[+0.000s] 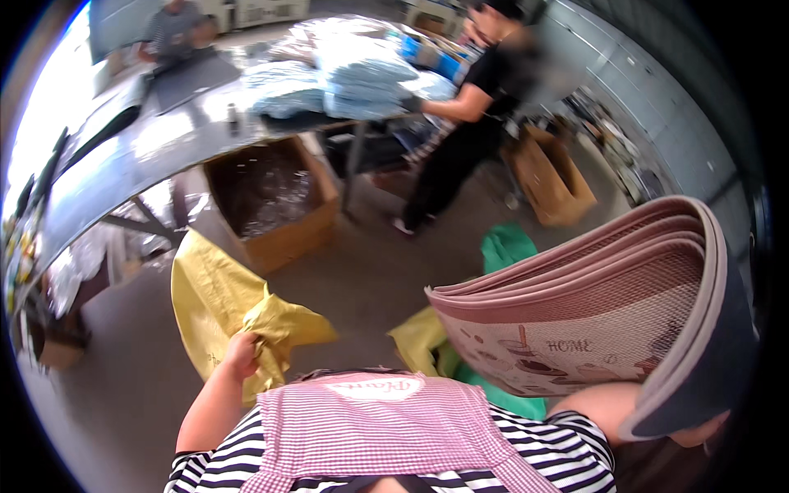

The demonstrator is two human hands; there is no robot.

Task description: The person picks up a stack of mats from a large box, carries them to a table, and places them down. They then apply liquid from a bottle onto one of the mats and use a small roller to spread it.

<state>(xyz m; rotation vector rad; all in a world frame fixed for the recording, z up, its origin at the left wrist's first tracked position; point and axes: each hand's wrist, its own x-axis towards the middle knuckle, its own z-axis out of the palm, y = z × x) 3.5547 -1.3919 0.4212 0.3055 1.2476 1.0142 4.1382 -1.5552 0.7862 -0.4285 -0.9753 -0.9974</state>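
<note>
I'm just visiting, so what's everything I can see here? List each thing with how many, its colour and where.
folded mats: several layers, pinkish with dark backing, at right
yellow bag: one, yellow, in the left hand
yellow material: one visible piece, yellow, beside the mats
green material: count unclear, green, behind and below the mats
table: one, grey, upper left
wrapped bundles: several, mostly pale blue, on the table
cardboard boxes: at least three, brown, under the table, right rear, far left
co-workers: two, dark or grey clothing, across the room
apron: one, pink check, on the wearer
left hand: one, bare, gripping yellow bag
right hand: one, bare, partly hidden by mats
</note>
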